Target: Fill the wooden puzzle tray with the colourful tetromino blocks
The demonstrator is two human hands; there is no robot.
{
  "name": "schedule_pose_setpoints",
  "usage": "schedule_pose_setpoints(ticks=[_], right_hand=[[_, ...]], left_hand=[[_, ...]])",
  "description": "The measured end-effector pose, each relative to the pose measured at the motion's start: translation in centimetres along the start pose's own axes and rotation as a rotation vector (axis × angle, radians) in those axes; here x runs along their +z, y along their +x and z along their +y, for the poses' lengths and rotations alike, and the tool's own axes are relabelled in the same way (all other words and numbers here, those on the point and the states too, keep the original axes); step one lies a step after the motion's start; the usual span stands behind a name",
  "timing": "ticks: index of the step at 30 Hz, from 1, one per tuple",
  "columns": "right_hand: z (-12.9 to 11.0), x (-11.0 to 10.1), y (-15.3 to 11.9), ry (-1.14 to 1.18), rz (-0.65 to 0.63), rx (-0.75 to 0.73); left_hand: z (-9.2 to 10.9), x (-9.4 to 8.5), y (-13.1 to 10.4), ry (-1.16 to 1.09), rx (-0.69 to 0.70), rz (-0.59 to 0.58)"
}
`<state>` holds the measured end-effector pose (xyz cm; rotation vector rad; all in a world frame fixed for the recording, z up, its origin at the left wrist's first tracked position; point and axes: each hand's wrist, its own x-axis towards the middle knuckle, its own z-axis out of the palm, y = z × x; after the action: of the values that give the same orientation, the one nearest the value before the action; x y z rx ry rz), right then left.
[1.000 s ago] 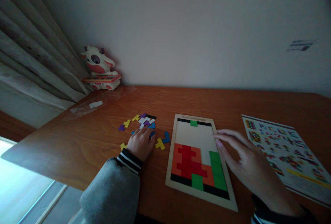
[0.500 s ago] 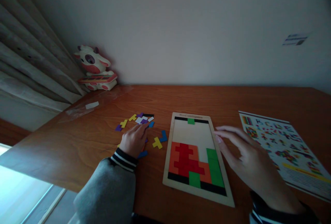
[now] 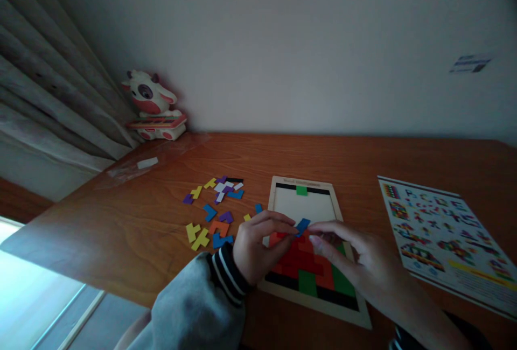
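A small blue puzzle piece is held up over the wooden puzzle board, between my two hands. My left hand pinches its left end with thumb and fingertips. At its right edge, the curled fingers and thumb of my right hand also grip it. Beneath the hands, red and orange pieces fill the lower part of the board, with a green piece at the bottom and more green along the right. Another green piece sits in the top black strip. My fingers hide part of the board's middle.
Left of the board lie several loose pieces, among them a yellow piece, an orange piece and a purple piece. A printed pattern sheet lies at the right. A cow toy stands at the back left near the curtain.
My left hand has moved right from the loose pieces to above the board, bringing a blue piece. My right hand has shifted left over the board to meet it.
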<state>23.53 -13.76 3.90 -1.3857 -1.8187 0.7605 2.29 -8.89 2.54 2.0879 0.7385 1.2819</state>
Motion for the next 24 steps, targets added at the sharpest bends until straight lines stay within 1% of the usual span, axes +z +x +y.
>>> schedule_pose_setpoints(ticks=[3, 5, 7, 9, 12, 14, 17, 20, 24], right_hand=[[-0.2, 0.2, -0.1, 0.192, 0.024, 0.162], [-0.2, 0.6, -0.1, 0.272, 0.037, 0.216], [0.1, 0.9, 0.0, 0.291, 0.058, 0.231], [0.7, 0.8, 0.2, 0.267, 0.099, 0.224], [2.1, 0.1, 0.3, 0.174, 0.191, 0.229], [3.1, -0.4, 0.3, 0.097, 0.218, 0.243], [4.2, -0.5, 0.1, 0.003, 0.192, 0.25], [4.4, 0.0, 0.2, -0.055, 0.162, 0.216], [4.4, 0.7, 0.4, -0.147, 0.122, 0.187]], left_hand=[[0.3, 0.2, -0.2, 0.051, 0.086, -0.002], [0.5, 0.4, -0.5, 0.092, 0.141, -0.058], [0.5, 0.7, -0.7, 0.136, 0.191, -0.109], [0.4, 1.0, -0.9, 0.19, 0.215, -0.129], [0.0, 1.6, -1.0, 0.283, 0.215, -0.15], [-0.2, 1.8, -1.0, 0.335, 0.226, -0.202], [-0.5, 1.9, -1.2, 0.404, 0.258, -0.32], [-0.7, 2.1, -1.5, 0.444, 0.282, -0.422], [-1.0, 2.3, -1.7, 0.469, 0.285, -0.487]])
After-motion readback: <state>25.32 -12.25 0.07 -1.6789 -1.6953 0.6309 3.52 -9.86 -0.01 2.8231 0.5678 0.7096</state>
